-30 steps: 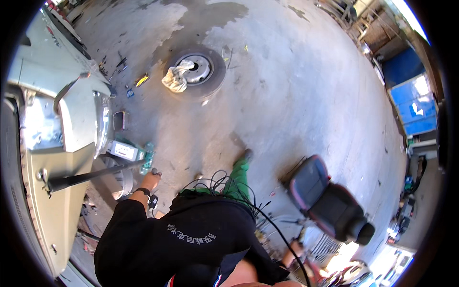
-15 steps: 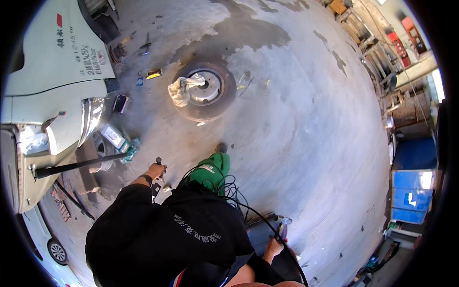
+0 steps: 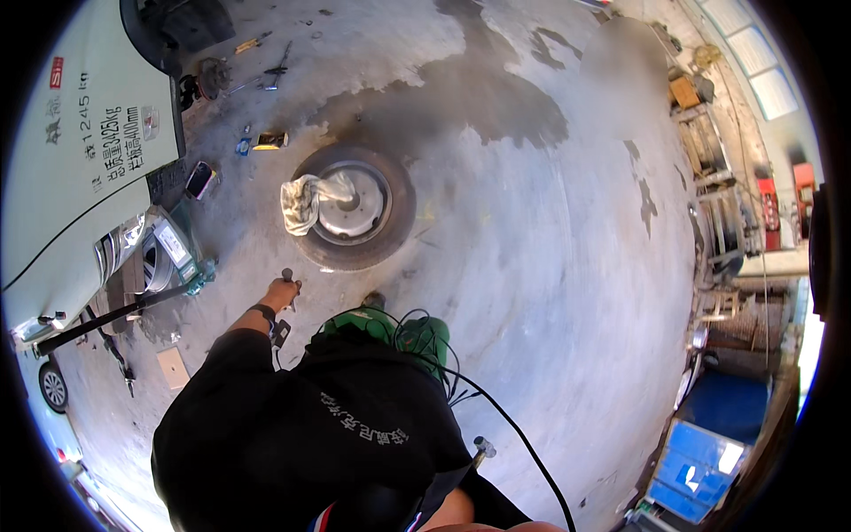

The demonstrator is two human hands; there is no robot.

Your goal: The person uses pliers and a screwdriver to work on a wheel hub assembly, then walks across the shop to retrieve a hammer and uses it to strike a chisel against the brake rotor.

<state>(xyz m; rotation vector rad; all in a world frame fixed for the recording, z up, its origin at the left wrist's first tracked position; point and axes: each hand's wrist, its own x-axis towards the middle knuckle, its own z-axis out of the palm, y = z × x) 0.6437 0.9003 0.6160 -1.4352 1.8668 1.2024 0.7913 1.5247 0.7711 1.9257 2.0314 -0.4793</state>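
Observation:
My left hand is closed round a slim hand tool with a dark rounded end; its exact kind is unclear. A hammer sticks out beside my right hip, its metal head uppermost. My torso and sleeve hide my right hand, which grips the hammer's handle in the earlier frame. Ahead of my feet, a tyre on a silver rim lies flat on the floor. A dirty, pale cloth is draped over its left side. Neither hand touches the wheel.
A pale truck stands on the left, with a dark bar jutting out from it. A phone, a small yellow box and several tools lie nearby. A black cable trails on my right. Blue cabinet far right.
I have moved forward, and the wheel is nearer my feet. The hammer has shifted closer to my body, and my right hand has gone out of sight. My left hand keeps its tool.

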